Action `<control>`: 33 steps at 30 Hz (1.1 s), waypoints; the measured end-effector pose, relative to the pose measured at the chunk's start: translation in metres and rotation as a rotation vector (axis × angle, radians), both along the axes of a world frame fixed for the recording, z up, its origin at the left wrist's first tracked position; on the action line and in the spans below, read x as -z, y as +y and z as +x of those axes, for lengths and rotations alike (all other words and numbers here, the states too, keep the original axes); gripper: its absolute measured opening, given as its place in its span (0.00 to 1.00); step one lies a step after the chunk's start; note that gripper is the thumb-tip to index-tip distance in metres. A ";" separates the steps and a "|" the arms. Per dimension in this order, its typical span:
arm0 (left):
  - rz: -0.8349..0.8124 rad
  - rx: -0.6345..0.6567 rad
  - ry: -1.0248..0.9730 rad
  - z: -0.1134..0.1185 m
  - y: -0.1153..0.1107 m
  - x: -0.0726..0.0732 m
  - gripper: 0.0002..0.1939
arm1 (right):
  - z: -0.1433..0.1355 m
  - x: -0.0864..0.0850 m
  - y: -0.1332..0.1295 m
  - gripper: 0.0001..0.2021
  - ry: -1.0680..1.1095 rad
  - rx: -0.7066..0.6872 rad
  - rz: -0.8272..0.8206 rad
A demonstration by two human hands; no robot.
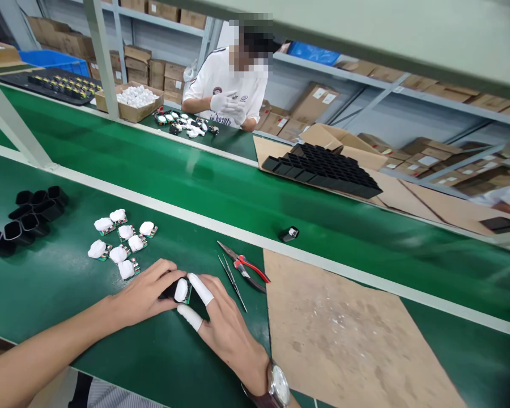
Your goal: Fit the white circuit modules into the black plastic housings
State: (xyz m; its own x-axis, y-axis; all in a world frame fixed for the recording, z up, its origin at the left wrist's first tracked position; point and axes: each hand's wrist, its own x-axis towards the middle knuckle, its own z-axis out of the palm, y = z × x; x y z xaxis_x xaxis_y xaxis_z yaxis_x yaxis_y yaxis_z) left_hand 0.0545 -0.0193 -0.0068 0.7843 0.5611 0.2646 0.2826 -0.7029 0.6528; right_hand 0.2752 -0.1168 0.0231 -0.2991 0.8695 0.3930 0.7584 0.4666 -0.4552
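Note:
My left hand (147, 292) is wrapped round a black housing (168, 291) low over the green table. At the housing's open end sits a small circuit board with a white pad (181, 290). My right hand (221, 317), with white covers on thumb and index finger, holds that board between those two fingertips. Several white-topped boards (119, 254) lie behind my left hand. More black housings (34, 222) stand and lie at the left. To the right of my hands are tweezers (233, 282) and red-and-black pliers (246, 267).
A brown cardboard sheet (344, 328) covers the table at right. On the green belt (221, 187) lies one black housing (289, 233). Across it, a person in white gloves (227, 105) sits by boards (187, 123). Stacked black housings (323, 170) and a slanted frame post (15, 119) are beyond.

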 end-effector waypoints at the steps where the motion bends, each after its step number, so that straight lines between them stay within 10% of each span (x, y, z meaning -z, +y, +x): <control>1: -0.034 0.002 -0.004 0.000 0.000 0.000 0.25 | 0.001 0.001 0.000 0.33 0.022 -0.006 0.007; 9: -0.181 0.072 -0.026 0.004 0.001 0.001 0.23 | -0.003 0.002 0.003 0.08 -0.013 -0.057 0.070; 26: -0.190 0.007 -0.067 -0.004 -0.003 -0.003 0.17 | -0.004 0.005 0.003 0.17 -0.152 -0.015 0.076; 33: -0.184 0.005 -0.013 -0.005 -0.005 -0.001 0.18 | 0.045 0.031 -0.006 0.21 -0.314 0.417 0.170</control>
State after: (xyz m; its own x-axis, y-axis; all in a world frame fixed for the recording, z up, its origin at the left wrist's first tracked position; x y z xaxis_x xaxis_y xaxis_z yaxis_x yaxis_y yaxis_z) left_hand 0.0500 -0.0246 -0.0060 0.7842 0.5974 0.1675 0.2707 -0.5723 0.7741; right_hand 0.3207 -0.1227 -0.0084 -0.0683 0.8716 0.4855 0.9821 0.1445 -0.1212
